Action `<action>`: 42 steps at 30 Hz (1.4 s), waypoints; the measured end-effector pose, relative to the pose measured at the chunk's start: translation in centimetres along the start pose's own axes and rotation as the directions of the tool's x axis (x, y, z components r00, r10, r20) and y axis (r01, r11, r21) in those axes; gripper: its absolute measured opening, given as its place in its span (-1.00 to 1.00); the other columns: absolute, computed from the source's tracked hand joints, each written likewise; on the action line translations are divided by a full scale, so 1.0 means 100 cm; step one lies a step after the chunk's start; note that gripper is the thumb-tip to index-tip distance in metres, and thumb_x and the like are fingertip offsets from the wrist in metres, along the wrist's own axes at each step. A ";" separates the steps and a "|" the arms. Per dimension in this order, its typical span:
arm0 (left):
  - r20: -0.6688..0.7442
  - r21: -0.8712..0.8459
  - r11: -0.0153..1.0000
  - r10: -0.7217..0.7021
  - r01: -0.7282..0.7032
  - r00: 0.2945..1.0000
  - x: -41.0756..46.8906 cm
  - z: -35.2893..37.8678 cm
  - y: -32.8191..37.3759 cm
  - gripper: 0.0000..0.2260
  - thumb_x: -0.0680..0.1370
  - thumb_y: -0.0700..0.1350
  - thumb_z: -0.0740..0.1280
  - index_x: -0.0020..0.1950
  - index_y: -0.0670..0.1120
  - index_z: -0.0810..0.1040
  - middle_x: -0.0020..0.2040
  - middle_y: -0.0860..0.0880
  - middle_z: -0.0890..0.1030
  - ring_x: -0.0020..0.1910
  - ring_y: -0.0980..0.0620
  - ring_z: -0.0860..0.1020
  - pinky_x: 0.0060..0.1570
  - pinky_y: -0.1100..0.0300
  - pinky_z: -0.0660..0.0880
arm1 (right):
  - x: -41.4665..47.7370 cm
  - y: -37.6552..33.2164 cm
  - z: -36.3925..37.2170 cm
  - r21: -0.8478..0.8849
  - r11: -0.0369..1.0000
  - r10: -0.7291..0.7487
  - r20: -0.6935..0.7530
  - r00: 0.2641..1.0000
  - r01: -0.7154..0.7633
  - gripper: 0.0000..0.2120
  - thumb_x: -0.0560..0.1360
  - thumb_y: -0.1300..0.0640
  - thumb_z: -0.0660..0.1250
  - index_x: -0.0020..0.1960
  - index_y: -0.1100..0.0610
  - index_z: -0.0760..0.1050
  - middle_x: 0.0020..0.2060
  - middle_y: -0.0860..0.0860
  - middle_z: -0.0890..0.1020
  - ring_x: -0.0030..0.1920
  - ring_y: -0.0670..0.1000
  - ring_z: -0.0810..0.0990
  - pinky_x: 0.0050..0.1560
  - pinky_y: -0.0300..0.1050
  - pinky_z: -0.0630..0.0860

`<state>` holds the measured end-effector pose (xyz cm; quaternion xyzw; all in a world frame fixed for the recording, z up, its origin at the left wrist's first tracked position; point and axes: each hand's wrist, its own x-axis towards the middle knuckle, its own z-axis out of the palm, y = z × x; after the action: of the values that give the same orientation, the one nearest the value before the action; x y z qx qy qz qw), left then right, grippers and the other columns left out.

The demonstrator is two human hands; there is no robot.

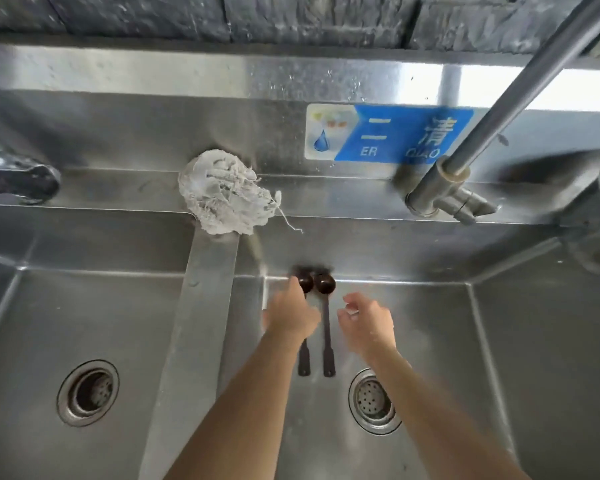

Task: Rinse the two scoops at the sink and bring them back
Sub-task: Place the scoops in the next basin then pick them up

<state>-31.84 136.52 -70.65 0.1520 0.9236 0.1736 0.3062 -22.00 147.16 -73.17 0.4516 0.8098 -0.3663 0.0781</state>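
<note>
Two dark brown scoops with long flat handles sit side by side over the right basin (pixel 499 341) of a steel sink. Their round bowls point at the back wall. My left hand (pixel 290 317) is closed over the middle of the left scoop (pixel 303 362). The right scoop (pixel 326 327) runs parallel to it, its handle touching the edge of that hand. Both seem to be held together in that one hand. My right hand (pixel 368 323) hovers just right of the scoops, fingers loosely curled and apart, holding nothing.
A frayed grey rag (pixel 222 195) lies on the ledge above the divider (pixel 201 323) between the basins. A steel faucet (pixel 440 192) rises at the back right, with no water seen running. Each basin has a drain: left drain (pixel 88 393) and right drain (pixel 374 401). A blue label (pixel 388 133) is stuck on the backsplash.
</note>
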 end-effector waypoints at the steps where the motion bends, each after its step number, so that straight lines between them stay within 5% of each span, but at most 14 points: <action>1: 0.005 -0.001 0.999 -0.035 0.035 0.999 0.003 0.008 -0.006 -0.49 0.53 -0.10 0.32 0.46 -0.04 0.28 0.22 -0.12 0.57 0.24 -0.17 0.52 0.08 0.00 0.46 | 0.003 0.004 0.008 -0.007 1.000 0.018 0.024 1.000 -0.017 -0.68 0.57 0.11 0.30 0.32 0.01 0.56 0.15 -0.02 0.70 0.15 0.06 0.65 0.18 -0.14 0.52; 9: 0.017 -0.126 0.965 -0.229 0.229 0.973 0.032 0.060 -0.041 -0.65 0.57 0.04 0.32 0.31 -0.06 0.46 0.22 -0.09 0.58 0.21 -0.14 0.56 -0.04 0.13 0.42 | 0.023 0.030 0.053 0.023 0.995 0.100 0.049 0.994 -0.101 -0.75 0.58 0.06 0.31 0.22 0.07 0.59 0.10 0.02 0.72 0.18 0.14 0.64 0.24 -0.01 0.54; 13: -0.038 -0.160 0.968 -0.200 0.192 0.979 0.040 0.076 -0.043 -0.78 0.54 0.06 0.35 0.10 -0.01 0.54 0.02 -0.04 0.66 0.01 -0.10 0.62 -0.11 0.12 0.51 | 0.030 0.027 0.065 0.104 0.989 0.110 0.001 0.994 -0.110 -0.75 0.57 -0.01 0.36 0.18 0.08 0.62 0.03 -0.02 0.75 0.16 0.08 0.65 0.20 -0.09 0.51; 16: -0.091 -0.107 0.984 -0.155 0.145 0.984 0.042 0.079 -0.040 -0.88 0.54 0.02 0.35 0.01 0.01 0.57 -0.06 -0.01 0.67 -0.13 -0.07 0.60 -0.30 0.18 0.40 | 0.032 0.023 0.070 0.114 0.988 0.109 -0.001 0.994 -0.108 -0.76 0.56 -0.01 0.37 0.16 0.06 0.63 -0.01 -0.04 0.75 0.13 0.07 0.66 0.19 -0.06 0.55; 23: -0.115 -0.096 0.992 -0.094 0.083 0.989 0.041 0.074 -0.039 -0.93 0.53 -0.06 0.38 -0.06 -0.04 0.58 -0.16 0.00 0.59 -0.23 -0.01 0.51 -0.28 0.16 0.40 | 0.030 0.021 0.068 0.107 0.990 0.089 -0.006 0.996 -0.088 -0.78 0.54 0.05 0.37 0.16 0.04 0.64 -0.06 -0.04 0.73 0.05 0.07 0.66 0.14 -0.03 0.60; 29: -0.182 0.130 0.990 0.085 -0.062 0.980 0.030 0.056 -0.029 -0.87 0.49 -0.24 0.33 -0.17 -0.09 0.39 -0.11 -0.11 0.63 -0.10 -0.18 0.62 -0.27 0.11 0.38 | 0.022 0.017 0.052 -0.200 0.978 -0.080 -0.103 0.992 0.058 -0.85 0.53 0.15 0.28 0.01 0.18 0.60 -0.10 0.09 0.64 -0.09 0.24 0.61 -0.06 0.00 0.53; 34: -0.044 0.434 0.876 0.252 -0.209 0.967 0.018 0.052 -0.017 -0.78 0.43 -0.31 0.36 0.05 -0.14 0.53 -0.01 -0.14 0.66 0.01 -0.18 0.65 -0.19 0.09 0.40 | 0.021 0.007 0.037 -0.525 0.840 -0.161 0.001 0.987 0.138 -0.90 0.53 0.27 0.24 0.02 0.23 0.49 -0.03 0.15 0.57 -0.10 0.28 0.63 -0.24 -0.05 0.32; 42: 0.011 0.523 0.823 0.256 -0.223 0.967 0.007 0.044 -0.009 -0.80 0.42 -0.35 0.39 0.00 -0.16 0.55 -0.07 -0.14 0.68 -0.03 -0.16 0.66 -0.23 0.10 0.35 | 0.013 0.005 0.030 -0.663 0.724 -0.182 0.082 0.980 0.190 -0.81 0.55 0.32 0.25 0.15 0.18 0.48 0.02 0.08 0.56 -0.05 0.18 0.67 -0.25 -0.08 0.36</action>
<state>-29.82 136.97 -74.71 0.3385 0.9182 -0.0407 0.2019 -22.97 146.23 -76.24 0.3082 0.9277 -0.0609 0.2017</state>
